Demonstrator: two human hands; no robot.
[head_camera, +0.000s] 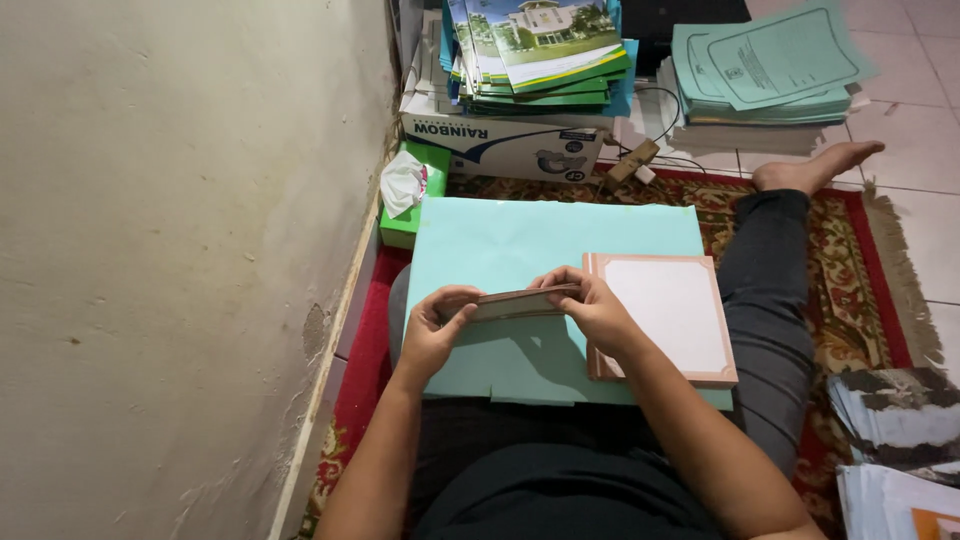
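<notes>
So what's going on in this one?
A person sits on a patterned rug by a wall, large pale green sheets across the lap. The left hand and right hand together hold a thin stack of cards edge-on. A white card with a pinkish border lies beside the right hand.

The scene is lit softly and rather dimly, with light received from about one o'clock, where the floor tiles (925, 215) are seen brightest. A soft shadow is cast toward six o'clock on the pale green sheet (520, 250). No harsh glare is seen. Focus is held well at the centre; slight wide-angle stretching is noticed at the edges.
</notes>
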